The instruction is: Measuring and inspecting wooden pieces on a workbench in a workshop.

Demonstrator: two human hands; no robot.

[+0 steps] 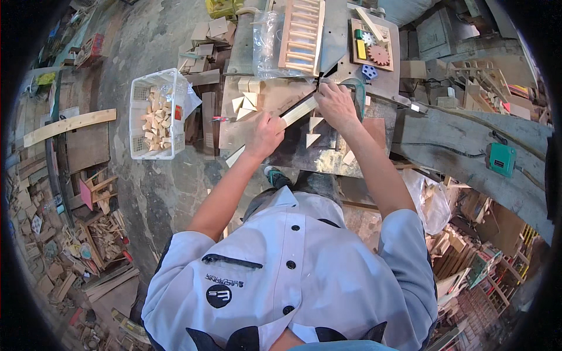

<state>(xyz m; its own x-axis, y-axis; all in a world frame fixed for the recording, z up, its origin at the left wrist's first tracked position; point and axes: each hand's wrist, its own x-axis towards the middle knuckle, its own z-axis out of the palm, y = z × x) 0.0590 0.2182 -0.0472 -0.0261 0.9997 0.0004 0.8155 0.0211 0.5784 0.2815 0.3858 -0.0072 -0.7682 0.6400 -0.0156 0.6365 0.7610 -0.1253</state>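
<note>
A pale wooden strip lies slantwise over the work table, its near end sticking out past the table's front left edge. My left hand is closed round the strip's middle. At the strip's far end, my right hand has its fingers bent down on the wood, by a dark slot in the table; the fingertips are partly hidden. Below the right hand lie a small wooden triangle and another wooden triangle. Left of the strip sits a group of cut wooden triangles and blocks.
A white plastic basket of cut wooden pieces stands on the floor at left. A wooden rack with dowels lies at the table's back, beside a board with toy gears. A green box sits on the right beam. Wood scraps lie around.
</note>
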